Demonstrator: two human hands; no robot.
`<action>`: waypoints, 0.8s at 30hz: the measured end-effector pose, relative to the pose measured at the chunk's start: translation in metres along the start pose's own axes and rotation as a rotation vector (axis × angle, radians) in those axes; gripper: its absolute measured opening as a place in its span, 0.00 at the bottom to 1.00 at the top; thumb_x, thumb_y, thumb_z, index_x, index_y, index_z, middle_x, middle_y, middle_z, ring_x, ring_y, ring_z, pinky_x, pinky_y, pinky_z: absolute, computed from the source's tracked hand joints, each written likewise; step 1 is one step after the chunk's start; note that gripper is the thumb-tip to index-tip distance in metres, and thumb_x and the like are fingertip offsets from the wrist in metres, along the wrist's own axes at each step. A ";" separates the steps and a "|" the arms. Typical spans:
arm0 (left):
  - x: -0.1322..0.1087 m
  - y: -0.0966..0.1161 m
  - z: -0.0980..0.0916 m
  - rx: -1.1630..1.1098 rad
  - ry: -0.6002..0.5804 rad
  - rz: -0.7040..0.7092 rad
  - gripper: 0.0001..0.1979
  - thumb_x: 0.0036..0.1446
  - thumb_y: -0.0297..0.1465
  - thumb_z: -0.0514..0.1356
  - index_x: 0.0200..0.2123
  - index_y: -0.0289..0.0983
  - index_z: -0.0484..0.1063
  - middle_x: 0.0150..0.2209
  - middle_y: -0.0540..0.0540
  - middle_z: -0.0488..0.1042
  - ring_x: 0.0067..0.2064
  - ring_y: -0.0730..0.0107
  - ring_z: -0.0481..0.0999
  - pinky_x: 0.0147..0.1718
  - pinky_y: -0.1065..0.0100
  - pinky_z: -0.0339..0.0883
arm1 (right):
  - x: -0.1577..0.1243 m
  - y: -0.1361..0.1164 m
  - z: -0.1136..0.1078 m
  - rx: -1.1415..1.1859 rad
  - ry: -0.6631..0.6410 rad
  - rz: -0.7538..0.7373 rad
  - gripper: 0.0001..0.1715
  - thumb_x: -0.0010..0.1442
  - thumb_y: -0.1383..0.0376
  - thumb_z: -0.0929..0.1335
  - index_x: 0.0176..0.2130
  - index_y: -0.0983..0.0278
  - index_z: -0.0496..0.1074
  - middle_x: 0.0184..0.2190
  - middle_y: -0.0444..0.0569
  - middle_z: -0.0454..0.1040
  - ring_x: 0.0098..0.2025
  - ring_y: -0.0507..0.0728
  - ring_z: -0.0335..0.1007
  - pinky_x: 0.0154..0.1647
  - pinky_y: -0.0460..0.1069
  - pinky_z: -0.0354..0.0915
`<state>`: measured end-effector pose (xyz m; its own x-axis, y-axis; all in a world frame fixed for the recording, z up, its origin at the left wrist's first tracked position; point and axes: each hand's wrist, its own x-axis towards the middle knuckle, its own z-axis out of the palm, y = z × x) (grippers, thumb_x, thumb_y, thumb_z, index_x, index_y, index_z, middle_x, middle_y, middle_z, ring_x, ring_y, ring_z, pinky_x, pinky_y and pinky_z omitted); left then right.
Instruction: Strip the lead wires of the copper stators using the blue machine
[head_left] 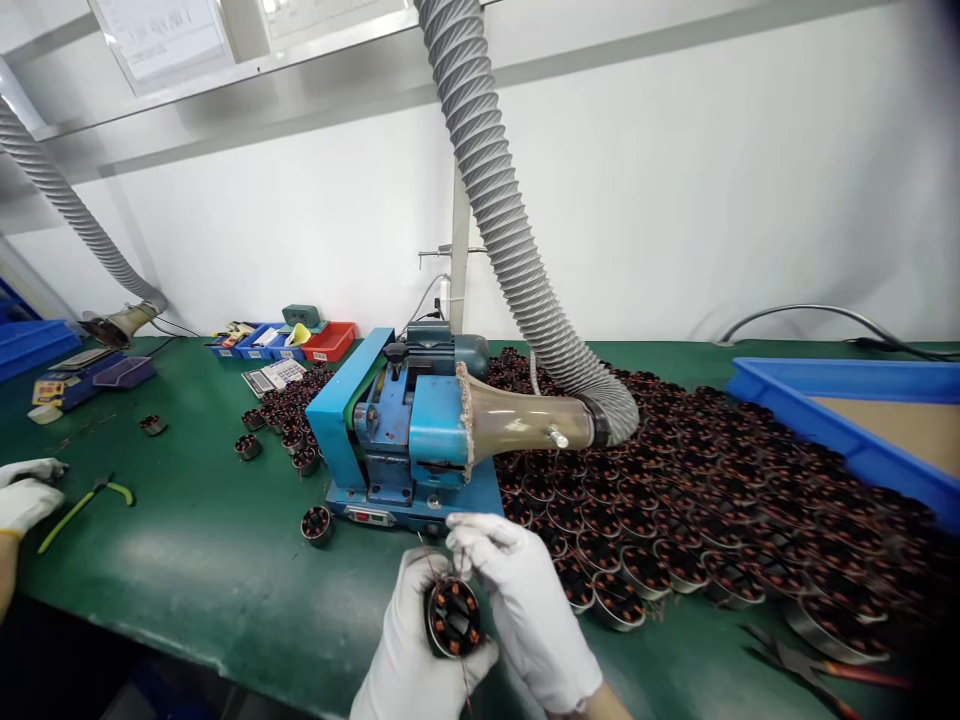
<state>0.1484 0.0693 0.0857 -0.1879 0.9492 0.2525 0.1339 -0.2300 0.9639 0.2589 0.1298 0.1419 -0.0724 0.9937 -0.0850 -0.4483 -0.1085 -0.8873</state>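
My left hand (403, 652), in a white glove, grips a round motor stator (453, 592) with copper windings and a metal rim. Its open face is turned up towards me. My right hand (529, 605), also gloved, is just above and right of it, thumb and fingers pinched together at a thin copper wire (433, 562) rising from the stator. The fingertips partly hide the wire's end. Another thin lead hangs below the stator. Both hands are in front of a blue belt-driven machine (439, 420), close to its base. A single stator (316, 525) rests by the machine's left front corner.
Many stators (637, 500) cover the bench on the right, beside a blue tray (847, 440) and red-handled pliers (810, 670). A grey duct hose (499, 180) joins the machine. At left are green-handled nippers (86, 510) and another person's gloved hand (26, 500). Small bins (330, 342) stand behind.
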 end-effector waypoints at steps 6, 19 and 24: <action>0.017 0.000 0.003 0.021 0.003 -0.078 0.25 0.36 0.22 0.66 0.42 0.39 0.69 0.43 0.45 0.72 0.44 0.60 0.74 0.47 0.61 0.68 | 0.010 0.005 -0.010 -0.090 0.188 -0.187 0.14 0.46 0.57 0.75 0.32 0.63 0.78 0.27 0.49 0.78 0.29 0.55 0.72 0.33 0.50 0.70; 0.074 -0.024 0.045 -0.344 0.222 -0.230 0.20 0.40 0.23 0.66 0.40 0.38 0.70 0.43 0.44 0.77 0.45 0.64 0.75 0.47 0.65 0.67 | 0.047 0.050 -0.004 -0.474 0.170 -0.265 0.13 0.52 0.60 0.69 0.36 0.64 0.78 0.38 0.54 0.80 0.41 0.62 0.75 0.48 0.58 0.68; 0.080 -0.016 0.042 -0.360 0.206 -0.223 0.19 0.39 0.21 0.64 0.39 0.37 0.69 0.39 0.45 0.78 0.41 0.65 0.77 0.45 0.65 0.68 | 0.048 0.050 0.000 -0.517 0.205 -0.286 0.11 0.52 0.60 0.68 0.31 0.63 0.78 0.34 0.53 0.80 0.38 0.62 0.74 0.45 0.58 0.68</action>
<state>0.1723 0.1583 0.0873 -0.3675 0.9300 0.0122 -0.2713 -0.1198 0.9550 0.2327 0.1722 0.0932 0.1824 0.9719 0.1490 0.0680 0.1387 -0.9880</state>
